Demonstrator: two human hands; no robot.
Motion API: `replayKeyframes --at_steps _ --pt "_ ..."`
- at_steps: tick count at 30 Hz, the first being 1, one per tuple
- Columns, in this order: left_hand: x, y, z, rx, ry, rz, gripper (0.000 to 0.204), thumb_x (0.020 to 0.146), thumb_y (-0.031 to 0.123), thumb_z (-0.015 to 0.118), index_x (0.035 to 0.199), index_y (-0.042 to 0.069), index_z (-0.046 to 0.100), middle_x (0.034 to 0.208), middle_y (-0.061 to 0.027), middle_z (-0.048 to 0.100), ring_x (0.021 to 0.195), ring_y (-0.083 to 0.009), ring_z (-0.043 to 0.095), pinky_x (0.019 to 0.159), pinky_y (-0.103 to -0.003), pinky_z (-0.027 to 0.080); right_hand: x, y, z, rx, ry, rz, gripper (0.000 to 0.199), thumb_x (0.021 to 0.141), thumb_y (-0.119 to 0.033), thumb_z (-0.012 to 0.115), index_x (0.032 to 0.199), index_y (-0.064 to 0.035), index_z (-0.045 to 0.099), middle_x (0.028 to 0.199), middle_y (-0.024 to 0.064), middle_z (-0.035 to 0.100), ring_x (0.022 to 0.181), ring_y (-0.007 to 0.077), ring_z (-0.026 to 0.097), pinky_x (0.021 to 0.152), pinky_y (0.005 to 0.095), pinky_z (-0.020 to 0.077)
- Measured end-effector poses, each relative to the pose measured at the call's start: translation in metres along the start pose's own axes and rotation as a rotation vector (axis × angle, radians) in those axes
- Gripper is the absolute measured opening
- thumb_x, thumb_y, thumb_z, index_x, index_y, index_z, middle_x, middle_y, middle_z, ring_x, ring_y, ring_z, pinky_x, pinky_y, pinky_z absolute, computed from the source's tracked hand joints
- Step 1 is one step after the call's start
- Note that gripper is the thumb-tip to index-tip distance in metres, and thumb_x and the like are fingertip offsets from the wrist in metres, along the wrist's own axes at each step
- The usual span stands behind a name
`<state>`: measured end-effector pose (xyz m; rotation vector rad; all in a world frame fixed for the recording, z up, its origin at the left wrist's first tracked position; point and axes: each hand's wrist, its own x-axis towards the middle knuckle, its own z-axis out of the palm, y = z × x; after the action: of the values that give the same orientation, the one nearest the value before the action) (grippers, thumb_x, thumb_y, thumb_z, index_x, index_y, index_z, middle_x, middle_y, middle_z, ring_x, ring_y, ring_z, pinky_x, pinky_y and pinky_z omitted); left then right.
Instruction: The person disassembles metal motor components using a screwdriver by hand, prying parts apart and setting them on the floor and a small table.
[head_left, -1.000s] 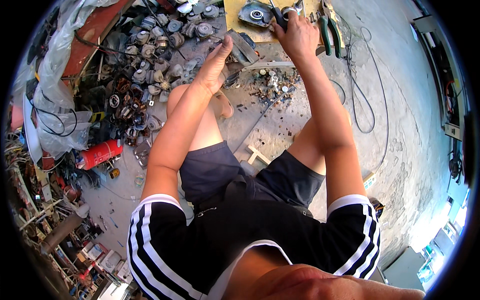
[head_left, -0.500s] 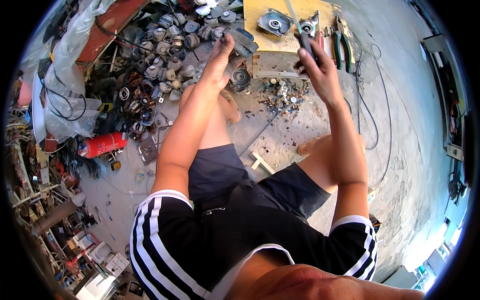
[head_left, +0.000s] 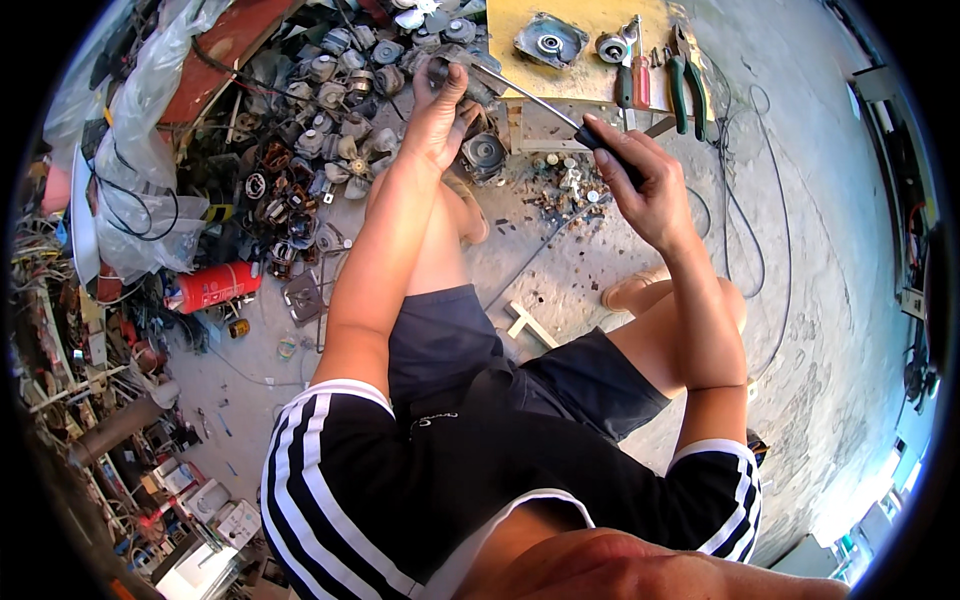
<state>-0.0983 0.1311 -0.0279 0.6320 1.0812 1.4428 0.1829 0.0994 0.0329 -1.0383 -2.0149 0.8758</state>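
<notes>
My left hand (head_left: 434, 128) is closed around a dark grey metal motor part (head_left: 478, 88) beside the work board. In my right hand (head_left: 652, 188) is a screwdriver (head_left: 538, 103), gripped by its black handle. Its shaft slants up and left, and its tip meets or lies just in front of the motor part; contact cannot be made out. On the yellow board (head_left: 510, 25) lie a square motor end cover (head_left: 550, 43), a small round metal part (head_left: 611, 47), a red-handled screwdriver (head_left: 641, 82), a black-handled one (head_left: 625, 86) and green-handled pliers (head_left: 688, 85).
A heap of old motors (head_left: 345, 95) spreads at the far left. Small scraps (head_left: 572, 185) litter the floor below the board. A red cylinder (head_left: 215, 287) lies at left, a wooden piece (head_left: 530, 325) between my legs, and a cable (head_left: 783, 230) at right.
My right hand has come down and slightly right, and the screwdriver has swung from pointing up to pointing left at the motor part. My left hand has shifted slightly, turning the part.
</notes>
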Motion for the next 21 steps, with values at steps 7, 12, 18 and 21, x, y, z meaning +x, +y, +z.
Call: replayKeyframes --at_steps 7,12,18,21 --pt "-0.0023 -0.0001 0.0038 0.075 -0.007 0.011 0.089 0.07 0.06 0.079 0.137 0.027 0.032 0.128 -0.0017 0.049 0.114 -0.0203 0.052 0.093 -0.039 0.046 -0.0019 0.0026 -0.0024 -0.068 0.031 -0.035 0.038 0.089 -0.006 0.064 0.127 -0.012 0.064 0.078 0.0101 0.058 0.067 0.0217 0.055 0.064 0.0313 0.0462" --pt "-0.0001 -0.0018 0.0014 0.077 -0.015 -0.002 0.088 0.071 0.058 0.079 0.138 0.027 0.032 0.129 -0.0017 0.048 0.115 -0.0198 0.052 0.092 -0.039 0.048 -0.0025 0.0059 0.0001 -0.062 0.081 -0.071 0.041 0.086 -0.007 0.066 0.125 -0.0162 0.066 0.075 0.0098 0.056 0.061 0.0246 0.053 0.058 0.034 0.0453" --pt "-0.0009 -0.0021 0.0031 0.061 -0.013 0.026 0.083 0.074 0.053 0.078 0.137 0.024 0.032 0.13 -0.0025 0.048 0.118 -0.0217 0.052 0.092 -0.04 0.052 -0.0034 0.0053 -0.0008 -0.087 0.082 -0.093 0.041 0.086 -0.006 0.066 0.125 -0.0175 0.066 0.077 0.0094 0.057 0.062 0.0249 0.055 0.059 0.0348 0.046" --pt "-0.0013 -0.0018 0.0045 0.049 -0.004 0.029 0.08 0.076 0.05 0.078 0.135 0.023 0.033 0.13 -0.0027 0.048 0.119 -0.022 0.051 0.093 -0.042 0.052 -0.0036 0.0069 -0.0005 -0.091 0.071 -0.101 0.041 0.086 -0.006 0.066 0.125 -0.0178 0.066 0.077 0.0096 0.056 0.062 0.0248 0.055 0.059 0.0348 0.046"
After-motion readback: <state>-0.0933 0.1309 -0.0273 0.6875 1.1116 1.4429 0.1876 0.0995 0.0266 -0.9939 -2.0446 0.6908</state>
